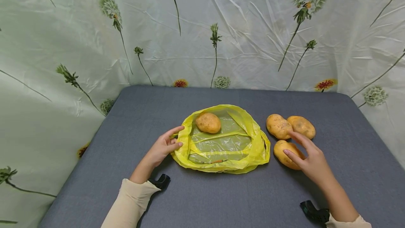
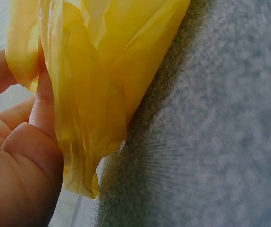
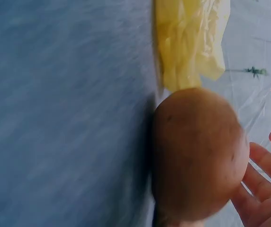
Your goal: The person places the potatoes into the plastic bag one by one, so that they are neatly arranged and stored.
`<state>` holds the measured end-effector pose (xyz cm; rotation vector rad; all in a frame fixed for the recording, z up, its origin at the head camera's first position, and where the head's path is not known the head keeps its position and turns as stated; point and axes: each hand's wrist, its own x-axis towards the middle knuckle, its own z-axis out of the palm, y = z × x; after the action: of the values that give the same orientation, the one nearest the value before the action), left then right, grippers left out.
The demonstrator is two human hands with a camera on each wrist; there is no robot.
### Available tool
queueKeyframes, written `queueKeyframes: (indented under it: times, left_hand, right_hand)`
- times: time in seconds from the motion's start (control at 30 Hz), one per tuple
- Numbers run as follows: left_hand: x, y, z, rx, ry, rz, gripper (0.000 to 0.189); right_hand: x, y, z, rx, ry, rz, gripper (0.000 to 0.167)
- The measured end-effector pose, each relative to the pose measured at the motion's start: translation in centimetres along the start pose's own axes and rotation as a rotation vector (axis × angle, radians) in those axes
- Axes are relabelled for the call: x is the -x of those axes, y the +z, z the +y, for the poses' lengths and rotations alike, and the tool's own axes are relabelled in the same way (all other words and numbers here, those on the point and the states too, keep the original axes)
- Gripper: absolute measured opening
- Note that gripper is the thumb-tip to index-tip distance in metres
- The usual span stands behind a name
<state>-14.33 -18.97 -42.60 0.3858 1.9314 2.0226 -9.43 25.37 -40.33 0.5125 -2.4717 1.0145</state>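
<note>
A yellow plastic bag (image 1: pixel 260 137) lies with its mouth spread wide, and one potato (image 1: pixel 208 122) sits inside near its back left. My left hand (image 1: pixel 162 147) holds the bag's left rim, thumb and fingers on the plastic. In the left wrist view, the bag's folds (image 2: pixel 90 90) hang beside the thumb. My right hand (image 1: pixel 311 159) hovers with fingers spread over the nearest loose potato (image 1: pixel 286 154). That same potato (image 3: pixel 199 153) fills the middle of the right wrist view, the fingers (image 3: pixel 267 163) beside it.
Two more potatoes, one (image 1: pixel 278 126) close to the bag and another (image 1: pixel 302 126) to its right, lie behind the nearest one. All rest on a grey-blue cloth-covered table (image 1: pixel 202 200). A flower-printed curtain (image 1: pixel 196 55) hangs behind the table.
</note>
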Motion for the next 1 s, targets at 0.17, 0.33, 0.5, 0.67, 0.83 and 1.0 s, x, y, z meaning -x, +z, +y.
queueKeyframes:
  times: [0.17,0.33,0.5,0.67,0.83,1.0]
  left_hand:
    - [0.0,-0.1,-0.1,-0.009,-0.001,-0.001,0.058]
    - [0.0,-0.1,0.0,-0.005,-0.004,0.002,0.058]
    - [0.0,-0.1,-0.1,-0.002,-0.007,0.001,0.059]
    - [0.1,0.0,-0.1,-0.001,-0.009,-0.001,0.059]
    - [0.1,0.0,0.0,0.0,-0.011,-0.002,0.059]
    - [0.1,0.0,0.1,-0.002,-0.017,-0.001,0.059]
  right_hand:
    - [1.3,-0.7,0.4,-0.009,0.027,0.003,0.062]
    - [2.3,-1.0,0.9,0.001,0.054,-0.022,0.06]
    - [3.0,-1.1,1.1,0.024,0.119,-0.076,0.06]
    - [3.3,-1.0,1.3,0.048,0.153,-0.125,0.063]
    - [3.4,-0.9,1.3,0.024,0.14,-0.116,0.063]
    - [3.4,-0.8,1.4,0.004,0.119,-0.076,0.061]
